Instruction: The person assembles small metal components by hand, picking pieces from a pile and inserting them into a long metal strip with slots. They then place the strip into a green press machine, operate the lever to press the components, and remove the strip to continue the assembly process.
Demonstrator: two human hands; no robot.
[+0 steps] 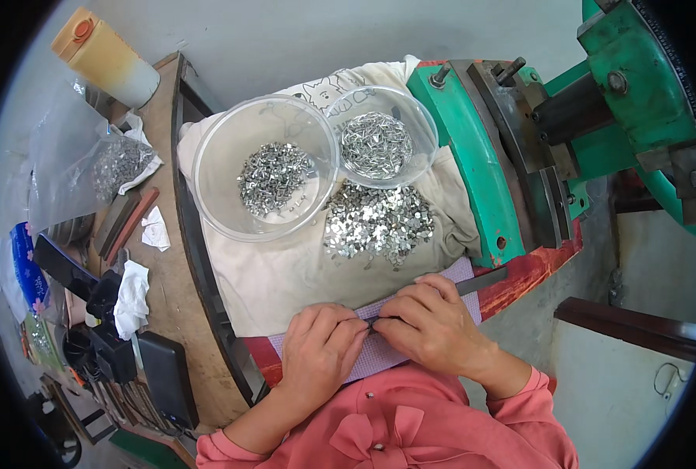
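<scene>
My left hand (322, 344) and my right hand (428, 327) meet at the front edge of the cloth-covered table, their fingers pinched close together. Between the fingertips shows a small dark piece (372, 321), mostly covered by the fingers. Past my right hand a dark flat bar (482, 281) sticks out to the right, roughly in line with that piece; whether the two are one is hidden. A lilac checked mat (470, 302) lies under my hands. Beyond them a heap of small shiny metal pieces (377, 223) rests on the pale cloth (266, 285).
Two clear plastic tubs stand behind: a larger tub (207, 205) with small metal parts and a smaller tub (425, 148) with thin metal pieces. A green machine press (473, 184) stands at right. The wooden side table (177, 289) at left bears a yellowish jug (117, 66) and plastic bags.
</scene>
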